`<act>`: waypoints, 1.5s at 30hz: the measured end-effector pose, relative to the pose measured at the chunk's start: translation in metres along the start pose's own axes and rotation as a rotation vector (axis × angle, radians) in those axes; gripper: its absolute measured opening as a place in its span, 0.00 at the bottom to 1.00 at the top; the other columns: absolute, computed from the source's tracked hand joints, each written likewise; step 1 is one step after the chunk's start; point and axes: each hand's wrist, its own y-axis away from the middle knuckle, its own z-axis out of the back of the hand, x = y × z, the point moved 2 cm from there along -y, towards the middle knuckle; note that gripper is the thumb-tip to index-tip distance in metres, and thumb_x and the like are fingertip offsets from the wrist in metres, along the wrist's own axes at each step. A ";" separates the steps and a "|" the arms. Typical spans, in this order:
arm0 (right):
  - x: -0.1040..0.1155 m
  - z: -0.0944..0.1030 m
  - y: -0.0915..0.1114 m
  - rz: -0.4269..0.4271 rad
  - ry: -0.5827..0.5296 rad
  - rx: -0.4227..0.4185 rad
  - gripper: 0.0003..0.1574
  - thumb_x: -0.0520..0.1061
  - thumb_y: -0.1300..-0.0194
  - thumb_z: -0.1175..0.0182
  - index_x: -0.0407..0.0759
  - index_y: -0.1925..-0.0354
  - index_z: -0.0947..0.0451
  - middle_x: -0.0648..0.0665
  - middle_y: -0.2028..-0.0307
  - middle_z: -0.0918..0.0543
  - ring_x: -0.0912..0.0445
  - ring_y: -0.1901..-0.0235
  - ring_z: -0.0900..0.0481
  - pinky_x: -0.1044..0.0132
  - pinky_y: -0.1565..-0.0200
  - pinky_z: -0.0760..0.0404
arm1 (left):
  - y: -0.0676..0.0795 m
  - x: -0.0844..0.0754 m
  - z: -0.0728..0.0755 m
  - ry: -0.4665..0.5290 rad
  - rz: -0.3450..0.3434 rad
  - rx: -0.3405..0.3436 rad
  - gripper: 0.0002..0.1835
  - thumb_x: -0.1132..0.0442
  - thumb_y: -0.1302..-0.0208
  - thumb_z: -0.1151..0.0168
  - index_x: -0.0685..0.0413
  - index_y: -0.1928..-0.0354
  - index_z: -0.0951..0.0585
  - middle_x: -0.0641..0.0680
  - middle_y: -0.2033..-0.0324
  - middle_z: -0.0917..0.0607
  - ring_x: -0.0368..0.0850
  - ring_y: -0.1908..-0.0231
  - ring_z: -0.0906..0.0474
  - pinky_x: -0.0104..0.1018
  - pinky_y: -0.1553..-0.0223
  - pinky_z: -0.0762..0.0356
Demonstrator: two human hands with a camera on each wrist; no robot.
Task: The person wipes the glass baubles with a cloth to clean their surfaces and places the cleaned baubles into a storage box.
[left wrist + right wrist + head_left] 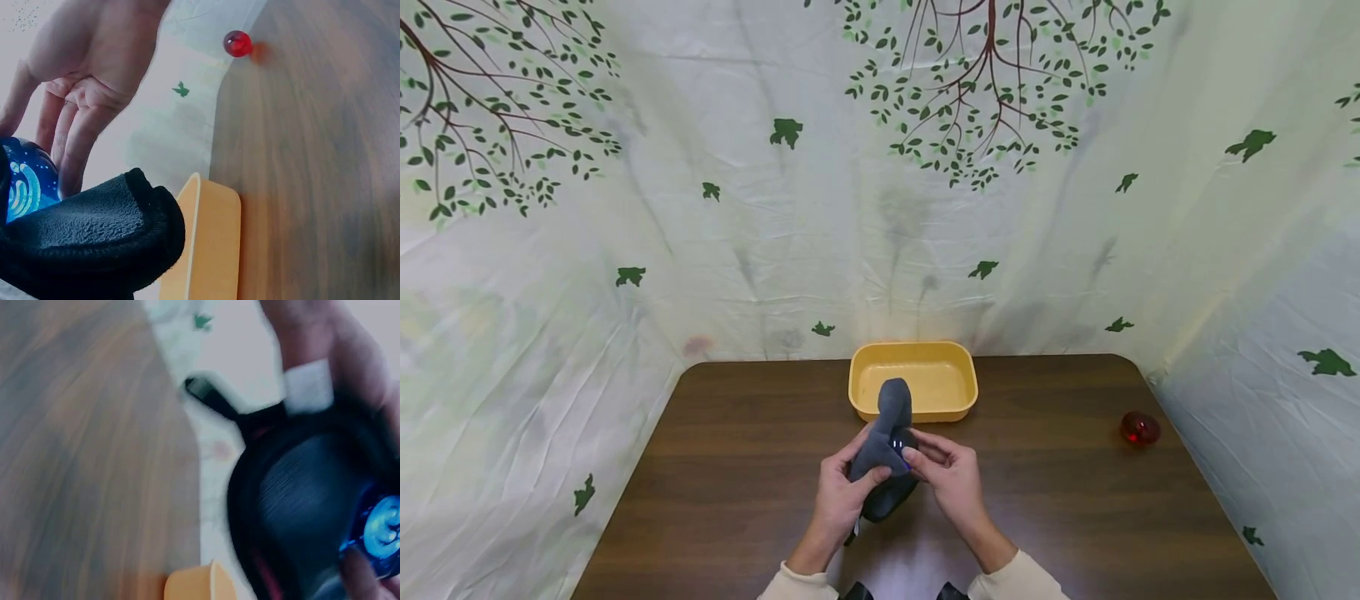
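Over the table, in front of the yellow tub, my left hand (844, 487) grips a soft dark case (891, 408) by its side. One grey flap of the case stands up toward the tub. In the right wrist view the case gapes, showing a smooth black inside (306, 494), a white tag and a short strap. My right hand (953, 477) pinches a glossy blue round object (28, 181) with a pale swirl pattern at the case's opening. The case hides part of that object in the left wrist view. The right wrist view is blurred.
A yellow rectangular tub (917, 412) stands at the table's back edge. Near the right edge lies a shiny red translucent ball (1140, 428). The brown wooden table (737, 467) is bordered by pale curtains (737, 250) printed with branches and birds.
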 end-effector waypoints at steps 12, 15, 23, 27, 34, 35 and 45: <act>0.004 -0.001 0.000 -0.064 -0.046 0.012 0.25 0.36 0.40 0.34 0.25 0.47 0.24 0.29 0.52 0.18 0.55 0.60 0.15 0.63 0.58 0.17 | 0.000 0.000 0.000 0.033 -0.002 -0.053 0.31 0.78 0.50 0.31 0.72 0.41 0.26 0.64 0.41 0.25 0.37 0.44 0.25 0.27 0.45 0.28; 0.003 0.003 -0.002 -0.001 0.000 0.116 0.28 0.33 0.42 0.34 0.23 0.44 0.26 0.27 0.49 0.21 0.57 0.58 0.16 0.66 0.56 0.19 | 0.001 -0.003 0.001 0.102 0.078 -0.092 0.30 0.77 0.46 0.33 0.73 0.39 0.29 0.65 0.42 0.24 0.39 0.47 0.22 0.31 0.49 0.24; 0.002 0.012 -0.010 0.290 0.108 0.245 0.33 0.30 0.51 0.28 0.26 0.45 0.24 0.28 0.49 0.20 0.57 0.53 0.18 0.64 0.54 0.19 | 0.004 -0.004 -0.001 0.192 0.179 -0.109 0.29 0.73 0.41 0.35 0.76 0.38 0.32 0.65 0.48 0.19 0.41 0.54 0.19 0.34 0.54 0.20; -0.002 0.013 -0.013 0.502 0.125 0.284 0.34 0.25 0.56 0.28 0.27 0.47 0.23 0.29 0.48 0.21 0.54 0.47 0.20 0.60 0.55 0.18 | 0.008 0.001 -0.002 0.200 0.202 -0.104 0.28 0.72 0.38 0.37 0.77 0.38 0.32 0.64 0.49 0.19 0.42 0.55 0.18 0.35 0.54 0.20; -0.010 0.011 -0.010 0.453 0.072 0.249 0.29 0.24 0.53 0.31 0.24 0.49 0.22 0.27 0.49 0.21 0.54 0.48 0.20 0.59 0.56 0.18 | 0.011 0.008 -0.004 0.192 0.176 -0.109 0.27 0.72 0.40 0.35 0.78 0.40 0.30 0.63 0.49 0.18 0.42 0.55 0.18 0.35 0.54 0.20; -0.011 0.010 -0.009 0.402 0.072 0.213 0.28 0.25 0.51 0.31 0.24 0.49 0.22 0.28 0.49 0.20 0.55 0.50 0.19 0.61 0.56 0.18 | 0.011 0.008 -0.003 0.186 0.168 -0.113 0.28 0.72 0.41 0.35 0.78 0.40 0.30 0.64 0.49 0.18 0.41 0.55 0.18 0.35 0.54 0.20; -0.006 -0.004 0.000 -0.060 -0.066 -0.032 0.22 0.37 0.39 0.35 0.25 0.49 0.22 0.31 0.56 0.16 0.55 0.66 0.15 0.61 0.67 0.16 | 0.008 0.003 -0.002 0.007 -0.040 -0.075 0.30 0.80 0.51 0.31 0.76 0.43 0.26 0.71 0.42 0.27 0.34 0.44 0.26 0.25 0.44 0.30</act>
